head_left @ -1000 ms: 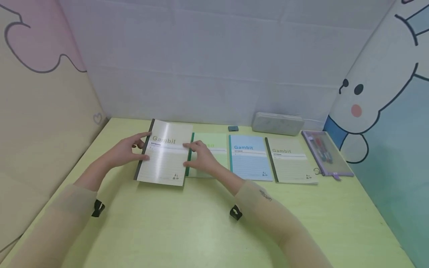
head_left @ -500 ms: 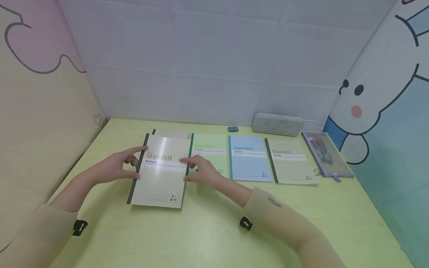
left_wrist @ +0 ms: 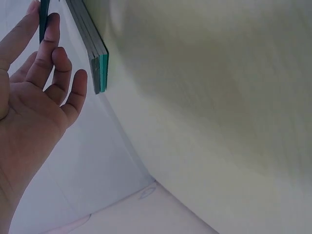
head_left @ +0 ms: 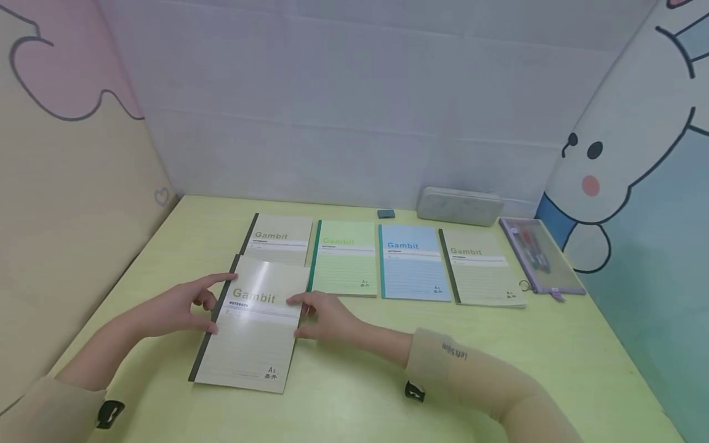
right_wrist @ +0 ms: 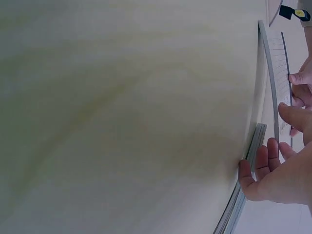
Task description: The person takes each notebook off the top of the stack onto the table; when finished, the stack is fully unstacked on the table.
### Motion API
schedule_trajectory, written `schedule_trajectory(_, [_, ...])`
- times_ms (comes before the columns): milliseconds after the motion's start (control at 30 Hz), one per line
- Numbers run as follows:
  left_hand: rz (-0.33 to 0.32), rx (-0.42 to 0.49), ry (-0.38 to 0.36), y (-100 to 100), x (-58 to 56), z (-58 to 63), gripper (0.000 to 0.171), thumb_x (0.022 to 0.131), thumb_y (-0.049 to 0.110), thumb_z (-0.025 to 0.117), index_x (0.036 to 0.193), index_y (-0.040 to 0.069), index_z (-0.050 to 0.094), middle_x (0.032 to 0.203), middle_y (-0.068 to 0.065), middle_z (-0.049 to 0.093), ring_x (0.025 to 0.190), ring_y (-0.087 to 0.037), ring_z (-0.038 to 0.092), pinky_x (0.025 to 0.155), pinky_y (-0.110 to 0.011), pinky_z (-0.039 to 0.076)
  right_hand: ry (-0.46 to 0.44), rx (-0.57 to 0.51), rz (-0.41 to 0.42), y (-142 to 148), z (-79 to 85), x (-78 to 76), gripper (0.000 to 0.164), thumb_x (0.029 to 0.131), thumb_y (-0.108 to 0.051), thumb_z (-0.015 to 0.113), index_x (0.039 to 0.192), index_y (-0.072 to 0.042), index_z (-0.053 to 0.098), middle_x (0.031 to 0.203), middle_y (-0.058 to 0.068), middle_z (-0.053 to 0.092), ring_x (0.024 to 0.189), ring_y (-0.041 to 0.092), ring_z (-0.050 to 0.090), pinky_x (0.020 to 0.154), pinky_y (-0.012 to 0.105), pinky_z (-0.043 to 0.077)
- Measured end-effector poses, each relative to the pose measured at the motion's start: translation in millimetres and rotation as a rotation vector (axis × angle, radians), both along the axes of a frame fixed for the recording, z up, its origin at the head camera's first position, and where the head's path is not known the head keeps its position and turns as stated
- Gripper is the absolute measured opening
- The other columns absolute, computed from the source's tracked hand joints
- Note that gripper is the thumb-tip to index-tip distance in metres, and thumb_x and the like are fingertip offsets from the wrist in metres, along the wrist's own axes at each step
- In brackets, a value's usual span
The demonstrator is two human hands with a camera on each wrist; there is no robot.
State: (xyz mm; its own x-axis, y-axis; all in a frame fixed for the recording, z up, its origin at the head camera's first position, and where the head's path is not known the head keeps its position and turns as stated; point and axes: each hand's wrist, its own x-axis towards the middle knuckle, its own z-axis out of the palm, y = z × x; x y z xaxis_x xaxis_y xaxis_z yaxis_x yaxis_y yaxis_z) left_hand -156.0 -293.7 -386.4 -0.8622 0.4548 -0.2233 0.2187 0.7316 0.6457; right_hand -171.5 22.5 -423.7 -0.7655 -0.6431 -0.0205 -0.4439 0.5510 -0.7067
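Note:
Both hands hold a cream "Gambit" notebook (head_left: 252,351) with a dark spine, raised off the table. My left hand (head_left: 174,307) pinches its spine side; my right hand (head_left: 327,320) pinches the opposite edge. Behind it lies a similar cream notebook (head_left: 281,243), its lower part covered by the held one. To the right lie a green notebook (head_left: 346,267), a blue notebook (head_left: 415,271) and another cream notebook (head_left: 482,274). Seen in the left wrist view, the left hand (left_wrist: 36,97) has thumb and fingers at the spine. In the right wrist view, the right hand (right_wrist: 285,173) grips the edge.
A small dark block (head_left: 386,214) lies near the back wall. Beside it, a grey case (head_left: 460,206) stands against the wall. At the right side rests a purple-edged zip pouch (head_left: 559,271) with pens inside. Walls border the pale yellow table (head_left: 354,406).
Both hands have drawn the cream notebook toward me and slightly left, uncovering the similar cream notebook behind it and the green notebook's left part. The other notebooks stay in place.

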Motion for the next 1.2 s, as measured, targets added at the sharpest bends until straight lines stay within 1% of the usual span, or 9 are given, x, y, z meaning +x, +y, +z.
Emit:
schedule_trajectory(167, [0.001,0.026,-0.052,-2,13.0,-7.5,0.09,0.072,0.035,0.08,0.146,0.025,0.03,0.088,0.0,0.059,0.081,-0.01,0.054,0.069,-0.023,0.043,-0.023,-0.001,0.025,-3,-9.3,11.1,0.055,0.075,-0.02,0.08,0.126,-0.013,0.059,0.102,-0.009,0.062,0.087,0.002,0.051,0.082,0.016,0.042])
schedule_trajectory(267, [-0.018,0.043,-0.075,-4,19.7,-10.9,0.091,0.071,0.036,0.08,0.146,0.021,0.03,0.087,-0.001,0.059,0.076,-0.009,0.053,0.065,-0.023,0.043,-0.011,0.043,0.039,-6,-11.1,17.0,0.056,0.075,-0.023,0.081,0.126,-0.014,0.059,0.099,-0.011,0.063,0.086,-0.001,0.052,0.081,0.016,0.042])
schedule_trajectory(333, [-0.033,0.051,-0.083,-5,22.7,-13.3,0.092,0.071,0.036,0.08,0.146,0.019,0.03,0.086,-0.001,0.059,0.075,-0.009,0.052,0.064,-0.023,0.043,0.021,0.083,0.048,-7,-11.5,20.0,0.056,0.074,-0.026,0.081,0.125,-0.016,0.06,0.096,-0.013,0.063,0.084,-0.002,0.052,0.079,0.016,0.041])
schedule_trajectory(500, [-0.052,0.057,-0.085,-8,26.5,-18.6,0.092,0.07,0.037,0.08,0.146,0.019,0.031,0.083,0.0,0.059,0.075,-0.008,0.052,0.064,-0.023,0.043,0.079,0.14,0.072,-10,-11.7,23.7,0.054,0.074,-0.032,0.081,0.123,-0.02,0.062,0.088,-0.014,0.059,0.08,-0.001,0.049,0.072,0.016,0.038])
schedule_trajectory(733, [-0.072,0.032,-0.104,-11,30.0,-22.7,0.089,0.07,0.036,0.081,0.144,0.021,0.033,0.082,0.003,0.059,0.077,-0.008,0.053,0.065,-0.022,0.041,0.112,0.226,0.107,-14,-13.0,26.2,0.053,0.075,-0.039,0.078,0.123,-0.025,0.061,0.084,-0.016,0.054,0.081,0.001,0.044,0.071,0.021,0.032])
schedule_trajectory(867, [-0.085,-0.011,-0.089,-10,27.4,-26.3,0.088,0.069,0.033,0.081,0.143,0.018,0.035,0.074,0.005,0.058,0.069,-0.006,0.053,0.061,-0.022,0.041,0.129,0.259,0.122,-15,-9.5,24.4,0.052,0.076,-0.04,0.077,0.123,-0.027,0.061,0.083,-0.016,0.052,0.08,0.001,0.044,0.071,0.022,0.031])
schedule_trajectory(1000, [-0.089,-0.082,-0.07,-8,22.3,-29.8,0.088,0.068,0.031,0.083,0.141,0.016,0.037,0.069,0.008,0.056,0.062,-0.005,0.051,0.057,-0.021,0.041,0.158,0.282,0.137,-16,-9.2,22.5,0.051,0.076,-0.042,0.077,0.123,-0.027,0.061,0.079,-0.015,0.049,0.078,0.002,0.043,0.069,0.021,0.032])
schedule_trajectory(1100, [-0.084,-0.124,-0.057,-5,19.8,-27.1,0.086,0.067,0.031,0.083,0.14,0.015,0.039,0.069,0.009,0.055,0.061,-0.004,0.05,0.057,-0.021,0.04,0.15,0.283,0.141,-15,-7.6,22.6,0.052,0.076,-0.042,0.077,0.123,-0.027,0.06,0.081,-0.014,0.05,0.078,0.001,0.044,0.07,0.021,0.032])
schedule_trajectory(1200, [-0.08,-0.132,-0.041,-3,15.5,-21.2,0.085,0.067,0.034,0.083,0.138,0.014,0.041,0.07,0.008,0.055,0.062,-0.004,0.05,0.056,-0.021,0.04,0.111,0.264,0.146,-13,-2.3,22.2,0.054,0.076,-0.039,0.077,0.125,-0.026,0.059,0.087,-0.012,0.053,0.08,0.002,0.045,0.072,0.019,0.036])
